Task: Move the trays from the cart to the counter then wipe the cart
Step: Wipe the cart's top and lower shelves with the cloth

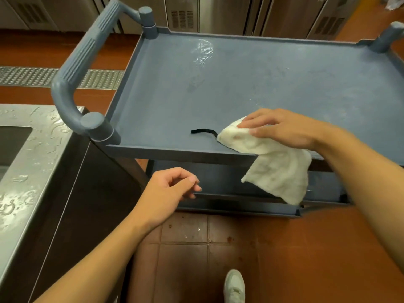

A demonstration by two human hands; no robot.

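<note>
A grey-blue plastic cart (273, 84) stands in front of me, its top shelf bare of trays and showing wet streaks near the back. My right hand (282, 126) presses a white cloth (277, 169) onto the shelf's near edge; most of the cloth hangs down over the rim. A short black strap (203, 131) lies on the shelf just left of the cloth. My left hand (172, 189) hovers in front of the cart's lower shelf, fingers loosely curled around nothing.
A wet stainless steel counter (32, 162) with a sink opening stands at the left, close to the cart's ribbed handle (87, 60). Steel cabinets line the back. A floor drain grate (43, 77) crosses the red tile floor. My white shoe (234, 285) shows below.
</note>
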